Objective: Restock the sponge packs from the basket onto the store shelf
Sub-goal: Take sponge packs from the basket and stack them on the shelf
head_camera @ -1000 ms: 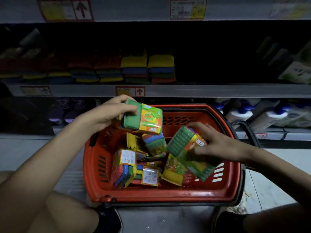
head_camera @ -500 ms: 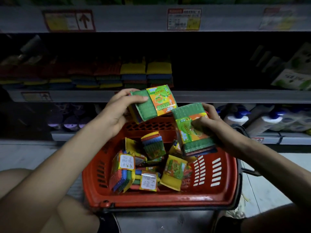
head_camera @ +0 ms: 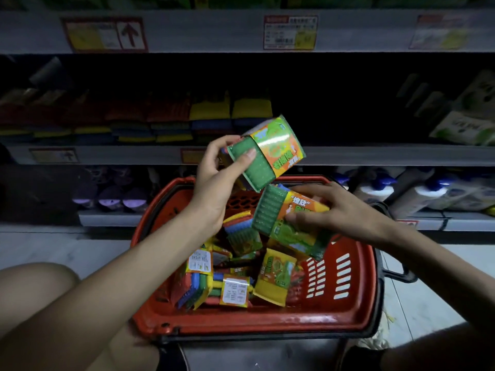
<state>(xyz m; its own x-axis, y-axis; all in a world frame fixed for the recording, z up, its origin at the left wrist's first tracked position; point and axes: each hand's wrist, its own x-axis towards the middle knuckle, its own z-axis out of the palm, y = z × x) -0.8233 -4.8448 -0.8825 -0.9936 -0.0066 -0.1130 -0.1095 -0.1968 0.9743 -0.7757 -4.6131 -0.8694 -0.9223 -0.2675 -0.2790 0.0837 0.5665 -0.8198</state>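
Observation:
A red plastic basket sits on the floor in front of me with several sponge packs lying loose inside. My left hand grips one green-and-orange sponge pack raised above the basket's far rim, level with the shelf edge. Just below it, my right hand holds a second sponge pack, tilted, over the right half of the basket. Rows of stacked sponge packs stand on the dark middle shelf, with an unlit gap to their right.
White bottles with blue caps fill the low shelf on the right. Purple-lidded items sit low on the left. Green-and-white boxes occupy the middle shelf's right end. Price tags line the upper shelf edge. My knees flank the basket.
Both hands have lifted their packs out of the basket; the left pack has risen to the shelf edge. The right pack has tipped over and sits under the left one.

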